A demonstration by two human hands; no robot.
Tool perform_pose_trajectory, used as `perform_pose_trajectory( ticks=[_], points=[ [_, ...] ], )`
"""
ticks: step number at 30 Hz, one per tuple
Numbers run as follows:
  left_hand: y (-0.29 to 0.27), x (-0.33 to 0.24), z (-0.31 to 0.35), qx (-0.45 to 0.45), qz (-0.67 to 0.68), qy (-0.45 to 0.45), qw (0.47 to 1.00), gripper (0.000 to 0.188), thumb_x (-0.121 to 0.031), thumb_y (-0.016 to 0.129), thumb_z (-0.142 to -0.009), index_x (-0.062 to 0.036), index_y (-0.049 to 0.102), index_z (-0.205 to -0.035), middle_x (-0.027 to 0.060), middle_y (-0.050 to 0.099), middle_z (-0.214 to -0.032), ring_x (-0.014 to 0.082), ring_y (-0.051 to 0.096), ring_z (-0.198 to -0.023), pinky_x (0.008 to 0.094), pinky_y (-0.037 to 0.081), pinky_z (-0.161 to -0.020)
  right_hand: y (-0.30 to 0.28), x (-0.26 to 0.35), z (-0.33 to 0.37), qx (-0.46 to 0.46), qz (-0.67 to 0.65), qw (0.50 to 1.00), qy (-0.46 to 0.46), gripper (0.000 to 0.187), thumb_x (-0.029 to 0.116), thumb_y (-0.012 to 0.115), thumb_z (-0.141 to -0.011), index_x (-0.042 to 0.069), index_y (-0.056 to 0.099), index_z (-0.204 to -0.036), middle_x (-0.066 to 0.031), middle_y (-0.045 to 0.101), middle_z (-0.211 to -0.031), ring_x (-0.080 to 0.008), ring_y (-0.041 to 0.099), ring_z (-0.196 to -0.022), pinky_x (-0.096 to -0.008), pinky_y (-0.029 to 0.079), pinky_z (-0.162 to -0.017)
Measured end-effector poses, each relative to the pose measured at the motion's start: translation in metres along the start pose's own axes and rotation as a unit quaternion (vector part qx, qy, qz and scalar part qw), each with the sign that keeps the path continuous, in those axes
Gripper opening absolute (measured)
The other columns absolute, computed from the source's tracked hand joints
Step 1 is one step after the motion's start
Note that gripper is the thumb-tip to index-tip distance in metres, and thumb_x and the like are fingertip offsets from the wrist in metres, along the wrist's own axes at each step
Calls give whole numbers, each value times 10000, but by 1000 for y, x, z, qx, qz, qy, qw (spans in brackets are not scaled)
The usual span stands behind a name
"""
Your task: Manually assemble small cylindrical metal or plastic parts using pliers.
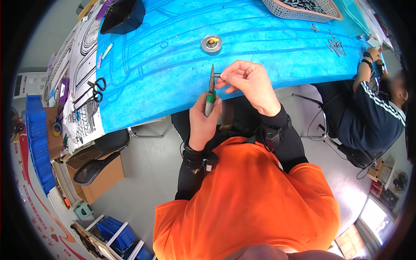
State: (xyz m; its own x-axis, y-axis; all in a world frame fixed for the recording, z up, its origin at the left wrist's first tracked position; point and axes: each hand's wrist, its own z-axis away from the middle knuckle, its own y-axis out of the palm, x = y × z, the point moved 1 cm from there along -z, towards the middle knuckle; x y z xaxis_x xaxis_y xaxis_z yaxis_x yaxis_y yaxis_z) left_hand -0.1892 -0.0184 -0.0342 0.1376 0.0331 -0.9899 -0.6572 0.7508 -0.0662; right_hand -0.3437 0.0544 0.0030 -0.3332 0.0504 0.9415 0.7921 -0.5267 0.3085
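Observation:
My left hand (pixel 203 121) is wrapped round the green and grey handle of a pair of needle-nose pliers (pixel 211 86), their dark tapered jaws pointing away from me. Between thumb and fingertips, my right hand (pixel 249 82) pinches a small dark ribbed piece (pixel 218 75), like a short screw. Its free end meets the side of the plier jaws; whether they grip it I cannot tell. Just beyond the plier tip, a small round metal burner (pixel 212 45) stands on the blue-covered table (pixel 173 82), a yellow-orange flame showing at its middle.
Scissors with black handles (pixel 97 90) lie at the table's left. A black bin (pixel 123 16) stands far left. Far right, a basket (pixel 303 16) holds many small dark pieces, with several loose metal pieces (pixel 336 45) nearer. Another person (pixel 368 117) sits at the right.

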Motion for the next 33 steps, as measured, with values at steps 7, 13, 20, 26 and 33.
perform_pose_trajectory(
  ticks=[7,13,20,26,33],
  points=[
    [0,-6,-2,21,130,1,991,108,-92,559,-904,-27,539,-988,19,575,-821,74,499,-700,227,399,-629,-7,-1,-1,3,9,1000,-21,52,56,621,-868,9,624,-890,-80,681,-840,-86,624,-695,-199,445,-563],
    [-9,-11,-1,-13,259,11,966,198,-38,530,-882,-16,513,-1078,67,571,-935,123,518,-787,257,413,-710,-24,7,9,13,-87,995,-56,53,57,640,-864,15,613,-884,-91,670,-852,-94,614,-718,-202,446,-581],
    [-8,-5,4,-12,272,5,962,219,-45,518,-886,-15,509,-1103,70,557,-921,127,485,-796,249,387,-717,-63,31,12,-86,-24,992,-94,85,64,653,-858,2,603,-886,-105,659,-850,-125,616,-720,-225,454,-589],
    [-6,-10,4,-4,269,36,962,229,-61,527,-884,8,498,-1101,71,548,-913,143,486,-779,258,382,-708,-174,118,-68,-296,224,873,-315,239,138,699,-796,-18,639,-968,-60,671,-798,-101,611,-693,-242,490,-610],
    [-13,-14,13,-42,279,43,958,216,-43,512,-874,6,496,-1083,82,539,-907,152,482,-774,265,385,-703,-309,118,-64,-434,561,705,-14,246,286,712,-719,48,716,-781,-141,697,-817,-300,671,-784,-394,520,-737]
  ],
)
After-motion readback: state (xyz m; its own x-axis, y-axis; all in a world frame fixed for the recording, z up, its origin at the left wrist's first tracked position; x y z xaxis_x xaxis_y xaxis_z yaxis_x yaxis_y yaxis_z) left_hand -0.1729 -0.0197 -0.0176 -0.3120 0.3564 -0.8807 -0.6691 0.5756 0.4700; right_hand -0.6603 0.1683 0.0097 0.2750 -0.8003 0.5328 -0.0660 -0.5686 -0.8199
